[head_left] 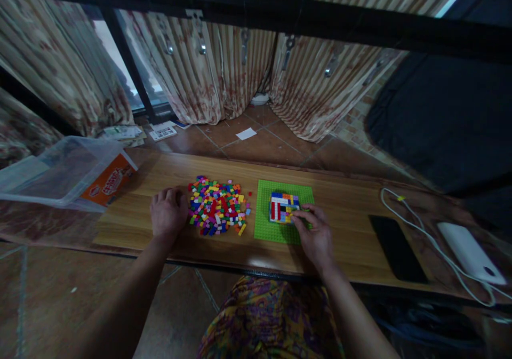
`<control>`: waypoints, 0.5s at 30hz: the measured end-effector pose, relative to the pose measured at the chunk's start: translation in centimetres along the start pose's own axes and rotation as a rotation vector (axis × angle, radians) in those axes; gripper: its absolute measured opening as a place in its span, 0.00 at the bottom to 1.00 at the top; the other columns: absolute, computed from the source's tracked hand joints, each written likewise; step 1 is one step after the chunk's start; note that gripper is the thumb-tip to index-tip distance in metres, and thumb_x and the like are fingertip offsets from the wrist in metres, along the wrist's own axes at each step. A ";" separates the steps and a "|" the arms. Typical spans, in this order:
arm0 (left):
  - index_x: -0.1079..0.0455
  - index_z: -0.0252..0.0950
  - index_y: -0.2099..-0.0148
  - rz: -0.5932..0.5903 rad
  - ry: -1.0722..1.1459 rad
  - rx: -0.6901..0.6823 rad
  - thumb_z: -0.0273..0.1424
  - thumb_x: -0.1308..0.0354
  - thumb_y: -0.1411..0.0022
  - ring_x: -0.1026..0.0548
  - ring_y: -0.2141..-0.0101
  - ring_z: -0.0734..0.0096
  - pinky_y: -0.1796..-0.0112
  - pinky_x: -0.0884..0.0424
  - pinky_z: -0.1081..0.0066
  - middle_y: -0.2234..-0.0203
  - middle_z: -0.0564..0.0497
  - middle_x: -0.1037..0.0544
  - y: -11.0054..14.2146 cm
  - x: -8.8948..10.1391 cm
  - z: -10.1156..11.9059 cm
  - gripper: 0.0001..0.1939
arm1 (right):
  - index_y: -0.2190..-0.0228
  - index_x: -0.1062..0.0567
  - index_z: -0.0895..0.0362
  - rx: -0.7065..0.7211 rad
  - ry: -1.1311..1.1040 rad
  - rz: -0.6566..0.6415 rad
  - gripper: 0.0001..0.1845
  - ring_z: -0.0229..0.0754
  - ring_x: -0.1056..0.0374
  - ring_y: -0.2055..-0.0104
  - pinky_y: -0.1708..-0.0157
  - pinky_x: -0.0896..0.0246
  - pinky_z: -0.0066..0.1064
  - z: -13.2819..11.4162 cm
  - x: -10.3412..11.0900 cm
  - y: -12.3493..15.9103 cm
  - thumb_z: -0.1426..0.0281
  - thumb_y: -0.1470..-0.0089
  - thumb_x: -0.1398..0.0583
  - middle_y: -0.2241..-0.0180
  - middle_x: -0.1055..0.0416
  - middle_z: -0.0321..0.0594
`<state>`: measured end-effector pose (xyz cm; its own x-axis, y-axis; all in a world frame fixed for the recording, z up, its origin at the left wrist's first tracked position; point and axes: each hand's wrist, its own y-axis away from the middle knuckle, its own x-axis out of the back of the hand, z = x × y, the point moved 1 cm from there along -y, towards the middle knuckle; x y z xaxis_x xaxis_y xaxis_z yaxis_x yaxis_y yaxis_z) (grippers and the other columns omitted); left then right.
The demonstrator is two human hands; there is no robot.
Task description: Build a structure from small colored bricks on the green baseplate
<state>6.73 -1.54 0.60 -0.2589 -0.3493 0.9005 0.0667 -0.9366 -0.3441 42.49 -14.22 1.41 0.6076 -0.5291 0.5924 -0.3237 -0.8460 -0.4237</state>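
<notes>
A green studded baseplate (264, 231) lies on the wooden board, carrying a small block build (279, 200) of blue, white, red, yellow and orange bricks. At the build's right edge is my right hand (316, 236), its thumb and forefinger pinched on what looks like a small building brick, mostly covered by the fingertips. To the left spreads a heap of loose, many-coloured building bricks (218, 207). My left hand (170, 212) rests on the board against the heap's left side with its fingers curled in; whatever they may hold is hidden.
A clear plastic bin (76, 156) with an orange label stands at the far left. On the right lie a black phone (396, 247), a white power bank (470, 249) and a white cable (424, 231). One red brick (250, 193) sits between heap and baseplate. A dark rail (256, 7) crosses above.
</notes>
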 end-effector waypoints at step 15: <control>0.29 0.35 0.54 0.008 0.011 0.020 0.35 0.52 0.39 0.31 0.55 0.51 0.53 0.36 0.55 0.57 0.40 0.25 0.2 -0.3 -0.1 0.16 | 0.66 0.22 0.52 0.211 0.057 -0.138 0.08 0.44 0.33 0.57 0.55 0.37 0.38 -5.0 -1.5 2.0 0.67 0.41 0.42 0.61 0.26 0.41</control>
<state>6.72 -1.59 0.27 -0.2692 -0.3568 0.8945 0.0886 -0.9341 -0.3459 37.26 -15.46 3.11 0.5918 -0.4176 0.6895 -0.0783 -0.8811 -0.4664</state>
